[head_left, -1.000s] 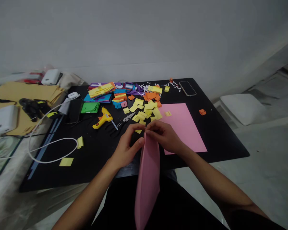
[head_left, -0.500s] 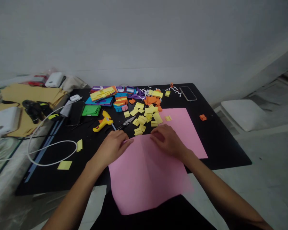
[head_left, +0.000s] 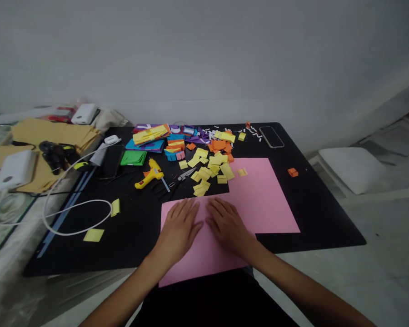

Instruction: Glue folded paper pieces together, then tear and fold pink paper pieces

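A pink paper sheet [head_left: 204,259] lies at the front edge of the black table, partly over a second pink sheet [head_left: 266,195] to its right. My left hand [head_left: 179,229] rests flat on the left half of the front sheet, fingers stretched out. On its right half my right hand [head_left: 226,225] is laid flat too, fingers pointing away from me. Neither hand grips anything. Just beyond the fingertips are many folded yellow paper pieces [head_left: 204,172]. One small yellow piece [head_left: 242,172] sits on the second sheet.
Left of the yellow pieces are a yellow glue gun [head_left: 150,173], scissors [head_left: 187,174] and a green paper stack [head_left: 133,157]. A phone [head_left: 271,137] lies at the back right. A white cable [head_left: 78,234] loops over the table's left side. A white stool [head_left: 341,168] stands at right.
The front pink sheet was held by its far edge and bent; now it lies flat. Both hands have let go of that edge and spread onto the sheet.
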